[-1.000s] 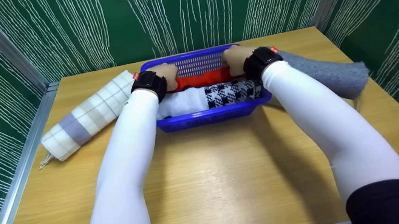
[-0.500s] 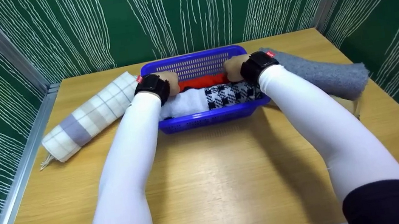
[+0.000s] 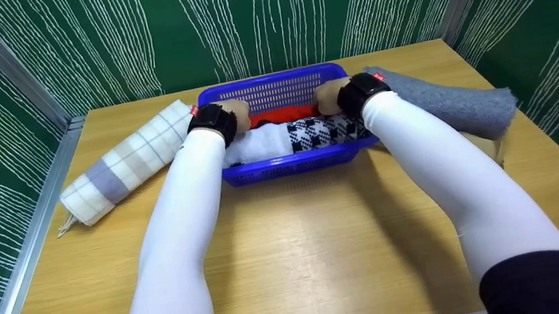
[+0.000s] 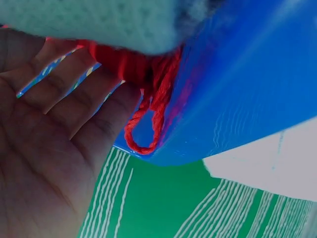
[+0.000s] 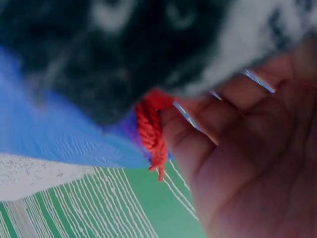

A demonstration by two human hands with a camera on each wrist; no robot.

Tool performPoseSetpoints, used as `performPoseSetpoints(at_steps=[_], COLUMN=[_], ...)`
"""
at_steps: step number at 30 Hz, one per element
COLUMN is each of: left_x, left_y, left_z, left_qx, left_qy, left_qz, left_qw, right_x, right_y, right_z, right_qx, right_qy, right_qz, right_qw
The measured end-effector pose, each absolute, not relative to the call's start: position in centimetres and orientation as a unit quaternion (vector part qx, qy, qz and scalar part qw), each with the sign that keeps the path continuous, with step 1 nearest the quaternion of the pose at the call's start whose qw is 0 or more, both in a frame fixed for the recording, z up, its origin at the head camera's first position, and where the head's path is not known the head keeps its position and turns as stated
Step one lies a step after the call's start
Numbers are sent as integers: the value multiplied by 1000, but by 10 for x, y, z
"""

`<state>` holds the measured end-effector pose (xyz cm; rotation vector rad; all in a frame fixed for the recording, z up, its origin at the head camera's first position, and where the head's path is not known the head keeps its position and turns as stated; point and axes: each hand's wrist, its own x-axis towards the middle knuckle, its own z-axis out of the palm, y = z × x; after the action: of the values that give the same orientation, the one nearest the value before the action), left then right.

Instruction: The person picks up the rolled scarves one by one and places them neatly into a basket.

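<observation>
A blue plastic basket (image 3: 288,163) stands at the far middle of the table. Inside lie a red rolled cloth (image 3: 282,115) at the back and a white and black-and-white patterned roll (image 3: 309,134) in front. My left hand (image 3: 236,113) reaches down into the basket's left side, and its straight, slightly spread fingers (image 4: 74,99) touch the red cloth. At the other end my right hand (image 3: 331,96) does the same, fingers (image 5: 188,134) straight against the red cloth. A red cord loop (image 4: 143,131) hangs at its left end, cord ends (image 5: 152,139) at its right. Fingertips are hidden.
To the left lies a cream checked cloth roll (image 3: 126,165) with a fringe. A grey felt-like roll (image 3: 448,101) lies on the right, with a tan thing (image 3: 486,145) partly under it. Green walls with white streaks enclose the wooden table (image 3: 297,261) at the back and sides.
Over the first half second both hands moved slightly down and towards me, deeper over the red cloth, uncovering the basket's back right corner. Since then almost nothing has moved.
</observation>
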<state>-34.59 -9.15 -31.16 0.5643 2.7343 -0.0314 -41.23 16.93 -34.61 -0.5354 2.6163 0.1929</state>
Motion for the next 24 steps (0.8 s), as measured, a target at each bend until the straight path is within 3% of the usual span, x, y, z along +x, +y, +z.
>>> performPoseSetpoints(at_steps=[7, 24], left_x=[-348, -351], left_y=[-96, -97], left_z=[-310, -287], left_qx=[188, 205], left_qy=[965, 968], left_qz=[-3, 88], left_qw=[183, 113], right_x=[-375, -367], right_y=[167, 188], right_z=[-309, -280], right_qx=[-204, -196], right_qy=[947, 961], right_qz=[18, -55], right_qw=[247, 186])
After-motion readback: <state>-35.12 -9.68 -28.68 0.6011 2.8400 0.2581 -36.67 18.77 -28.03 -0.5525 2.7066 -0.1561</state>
